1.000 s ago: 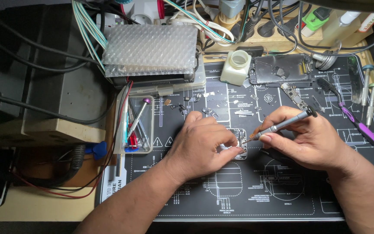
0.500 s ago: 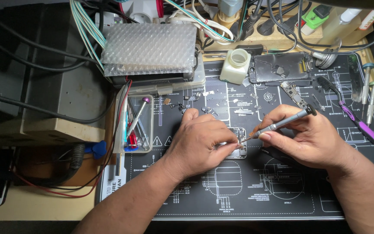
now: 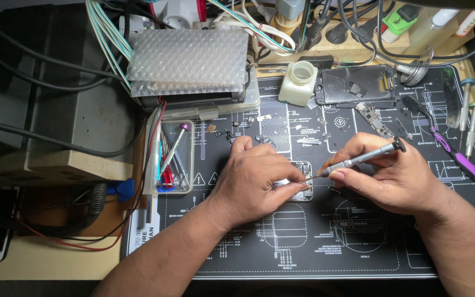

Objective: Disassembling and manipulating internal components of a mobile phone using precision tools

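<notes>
Phone part (image 3: 302,181), small, thin, light and likely fragile, lies mid-mat on the worktop (image 3: 358,253), pinned at its edges by the closed left hand (image 3: 254,179) while the right hand (image 3: 391,179) pinches a slim screwdriver (image 3: 358,158) onto it.

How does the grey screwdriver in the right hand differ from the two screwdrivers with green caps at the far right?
The grey screwdriver is held slanted by the right hand, tip on the small part under the left hand. The green-capped screwdrivers lie untouched, nearly parallel, on the mat's right edge. Its cap is dark; theirs are green. All are slim with metal shafts.
</notes>
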